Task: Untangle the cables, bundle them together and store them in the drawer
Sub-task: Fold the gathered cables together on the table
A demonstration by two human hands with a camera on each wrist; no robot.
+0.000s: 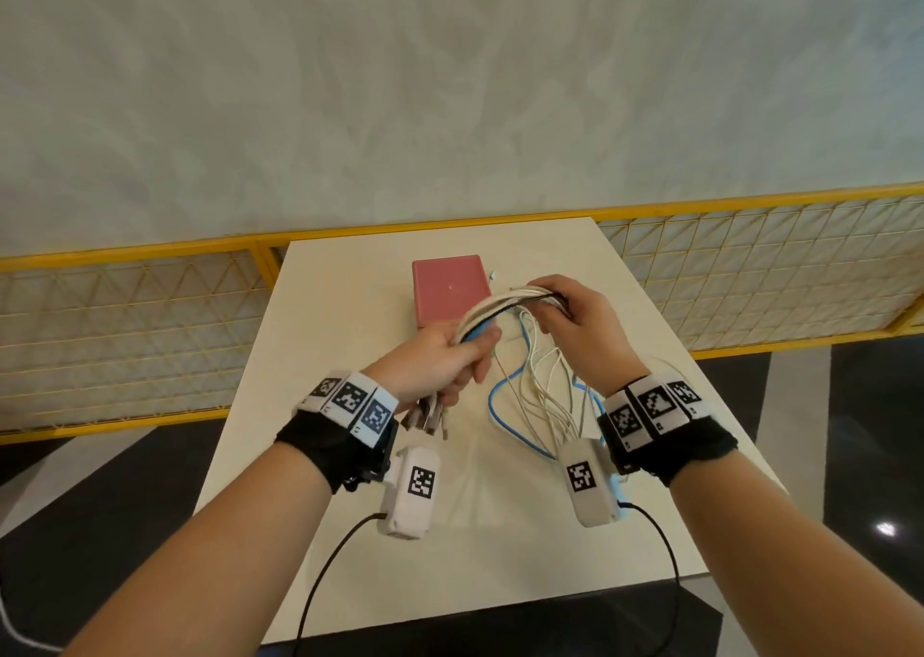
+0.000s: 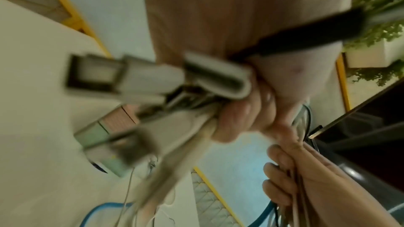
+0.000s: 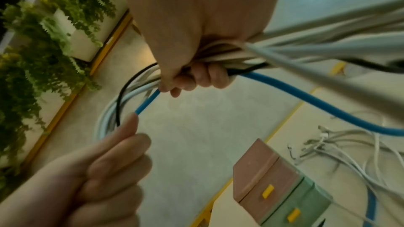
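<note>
A bundle of white, black and blue cables [image 1: 482, 310] arches above the white table [image 1: 350, 531] between my two hands. My left hand [image 1: 452, 356] grips one end in a fist, with several USB plugs [image 1: 425, 419] sticking out below it; they appear blurred in the left wrist view as plugs [image 2: 131, 78]. My right hand [image 1: 567, 314] grips the bundle further along, seen as fingers [image 3: 196, 77] curled round the strands. Loose white ends and a blue cable [image 1: 500, 409] hang down onto the table. The small drawer box [image 1: 450, 289], pink over green [image 3: 273, 179], stands shut behind my hands.
A yellow mesh railing [image 1: 125, 306] runs behind the table, with a pale wall beyond it. Dark floor lies on both sides and in front of the table. Planters with green plants [image 3: 43, 49] show in the right wrist view. Black wires trail from my wrist cameras.
</note>
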